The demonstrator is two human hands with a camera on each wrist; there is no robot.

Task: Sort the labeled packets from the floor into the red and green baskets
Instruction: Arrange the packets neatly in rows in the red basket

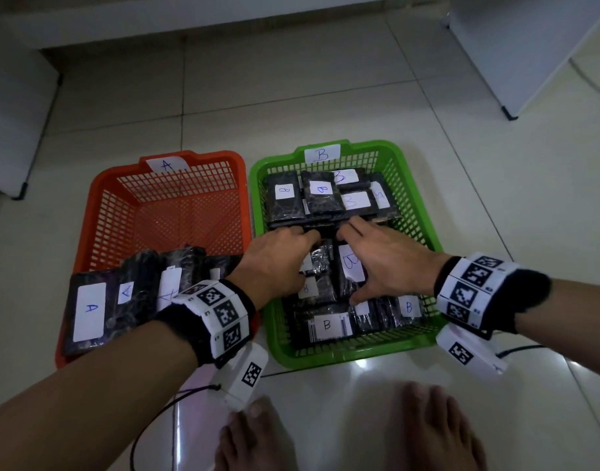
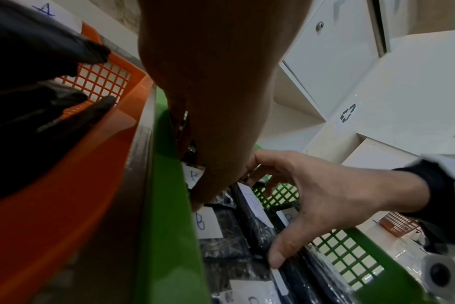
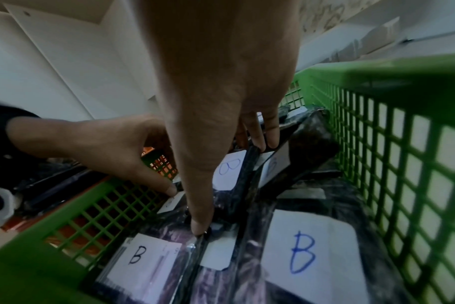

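Packets (image 1: 327, 324) marked B fill the green basket (image 1: 405, 212); at its middle, left hand (image 1: 278, 263) and right hand (image 1: 390, 263) each grip one between thumb and curled fingers (image 3: 271, 135).

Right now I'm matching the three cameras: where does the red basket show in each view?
Head: red basket left of centre.
Left wrist: red basket fills the left.
Right wrist: red basket glimpsed through green mesh, left.
Shared landmark: green basket, beside it in every view.
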